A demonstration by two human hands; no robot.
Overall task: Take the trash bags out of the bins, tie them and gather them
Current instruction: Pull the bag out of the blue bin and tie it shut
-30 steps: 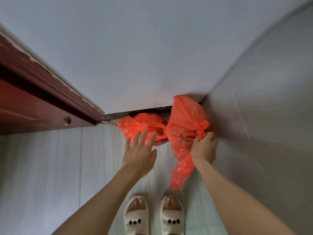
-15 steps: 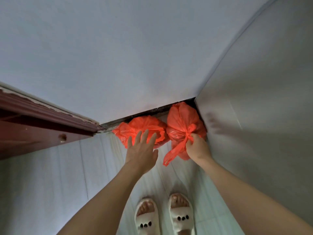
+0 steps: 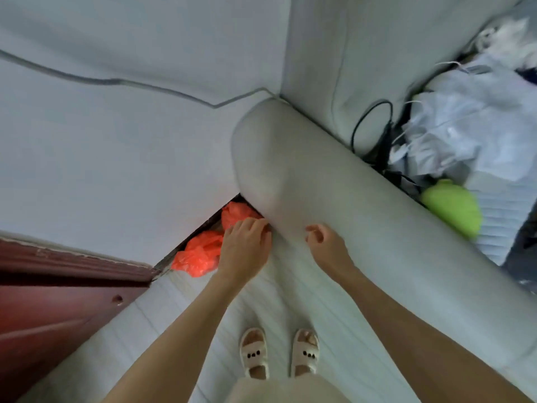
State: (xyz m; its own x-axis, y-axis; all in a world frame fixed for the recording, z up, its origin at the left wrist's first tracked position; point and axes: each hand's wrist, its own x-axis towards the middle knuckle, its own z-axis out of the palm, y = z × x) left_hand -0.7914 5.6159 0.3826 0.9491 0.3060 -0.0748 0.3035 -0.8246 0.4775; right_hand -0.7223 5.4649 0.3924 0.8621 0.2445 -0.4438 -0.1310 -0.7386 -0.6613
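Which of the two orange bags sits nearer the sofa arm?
The far orange bag, tucked against the sofa arm; the near orange bag lies by the door frame.

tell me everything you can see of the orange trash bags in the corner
Two crinkled orange plastic trash bags lie on the pale floor, wedged in the corner where the white wall meets the grey padded sofa arm. One sits nearer the dark red door, the other deeper in, partly hidden. The left hand hovers over them; contact is unclear. The right hand holds nothing.
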